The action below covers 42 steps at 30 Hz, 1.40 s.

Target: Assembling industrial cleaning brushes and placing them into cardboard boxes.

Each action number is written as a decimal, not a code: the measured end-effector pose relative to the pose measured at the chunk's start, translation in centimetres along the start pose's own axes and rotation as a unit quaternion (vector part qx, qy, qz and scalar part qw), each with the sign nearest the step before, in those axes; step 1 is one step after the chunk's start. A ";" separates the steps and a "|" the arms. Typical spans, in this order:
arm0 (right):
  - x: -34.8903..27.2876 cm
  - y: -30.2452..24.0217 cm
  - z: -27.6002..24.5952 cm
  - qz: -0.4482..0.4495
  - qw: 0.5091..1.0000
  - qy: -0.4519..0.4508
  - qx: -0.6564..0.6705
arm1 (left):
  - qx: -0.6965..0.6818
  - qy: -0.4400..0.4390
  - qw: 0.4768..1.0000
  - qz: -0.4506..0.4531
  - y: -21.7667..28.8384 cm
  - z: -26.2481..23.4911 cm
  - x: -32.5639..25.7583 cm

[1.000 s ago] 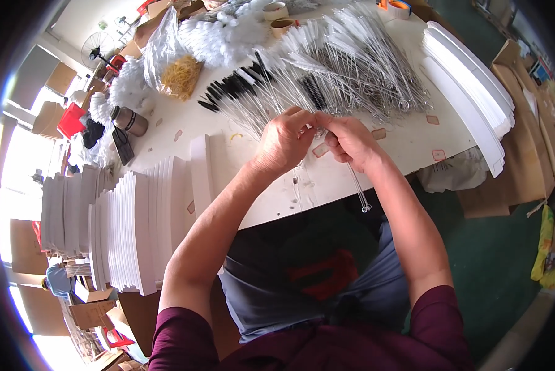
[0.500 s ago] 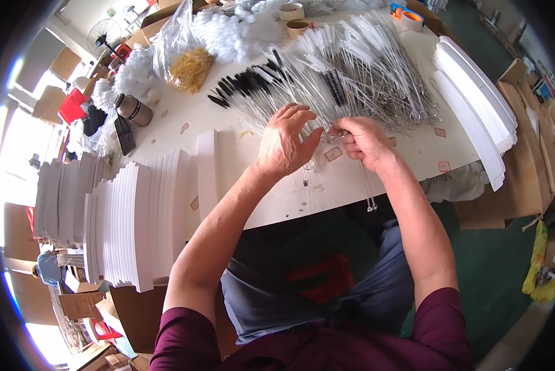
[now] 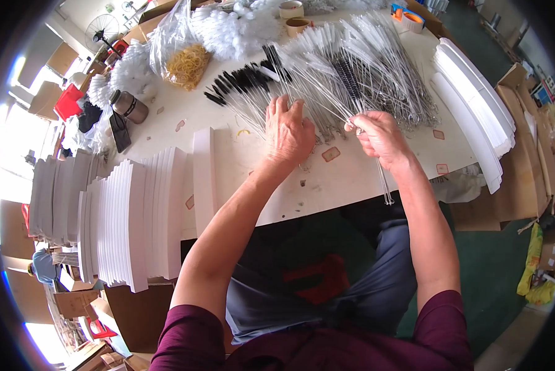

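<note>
My right hand (image 3: 381,139) is closed around the wire stems of several thin bottle brushes (image 3: 347,79). Dark and pale bristles stand out beyond the fist, and the looped wire ends (image 3: 386,188) hang below it past the table edge. Over the stems of the spread brushes my left hand (image 3: 288,135) reaches with its fingers forward and somewhat apart; its thumb and fingertips are partly hidden. Just beyond it lie black-bristled brushes (image 3: 240,83). A large heap of white-bristled brushes (image 3: 382,59) covers the table further right.
Stacks of white card strips (image 3: 120,222) stand at the left, with one strip (image 3: 204,179) apart. More white strips (image 3: 475,105) lie along the right edge. Behind are a bag of yellow rubber bands (image 3: 188,67), a metal flask (image 3: 129,106) and tape rolls (image 3: 298,26).
My right hand has moved right with brushes in its grip, and more bristle heads now show above the fist. My left hand has turned palm down over the stems.
</note>
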State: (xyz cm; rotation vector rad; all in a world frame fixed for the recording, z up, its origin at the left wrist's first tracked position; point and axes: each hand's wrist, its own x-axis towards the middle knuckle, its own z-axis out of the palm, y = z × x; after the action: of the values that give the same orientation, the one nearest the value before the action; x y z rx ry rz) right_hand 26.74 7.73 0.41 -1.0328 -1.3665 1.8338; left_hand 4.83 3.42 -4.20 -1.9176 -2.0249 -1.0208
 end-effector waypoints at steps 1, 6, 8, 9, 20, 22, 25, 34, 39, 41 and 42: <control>-0.3 -0.5 -0.1 0.001 1.000 0.000 0.000 | 0.049 0.036 0.997 0.039 -0.4 0.2 -0.1; -1.6 -1.3 -3.6 -0.005 1.000 -0.001 0.002 | -0.013 -0.008 0.999 -0.038 -0.4 1.0 -0.1; -2.7 -2.1 -4.6 -0.006 1.000 0.004 0.020 | -0.014 0.001 0.999 -0.042 -0.5 1.1 -0.2; -3.3 -2.6 -4.6 -0.006 1.000 0.002 0.020 | -0.005 0.001 0.999 -0.042 -0.6 1.1 -0.2; -10.7 -6.1 -6.6 -0.074 0.994 0.045 0.069 | -0.006 -0.019 0.998 -0.059 0.0 0.7 -0.1; -10.1 -5.8 -6.8 -0.091 0.993 0.047 0.058 | 0.002 -0.013 0.998 -0.059 -0.2 0.7 -0.2; -8.1 -4.8 -6.5 -0.126 0.989 0.071 0.030 | -0.010 -0.010 0.999 -0.053 -0.2 0.9 -0.1; -2.6 3.7 -7.0 -0.133 0.940 0.157 -0.272 | 0.015 0.039 0.998 0.053 0.2 0.5 -0.1; -4.5 0.9 -2.8 -0.165 0.869 0.262 -0.387 | -0.021 0.007 0.999 0.048 -0.4 0.4 -0.1; -4.1 0.9 -2.2 -0.236 0.863 0.245 -0.373 | -0.027 0.031 0.997 0.060 0.0 0.4 -0.1; -3.7 0.8 -1.0 -0.230 0.872 0.206 -0.381 | -0.028 0.013 0.998 0.047 0.0 0.2 0.0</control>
State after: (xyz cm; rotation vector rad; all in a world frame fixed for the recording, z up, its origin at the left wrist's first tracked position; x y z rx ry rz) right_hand 29.49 4.89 0.33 -1.2286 -1.8860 0.6517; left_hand 4.88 3.54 -4.37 -1.9951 -1.8927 -1.0860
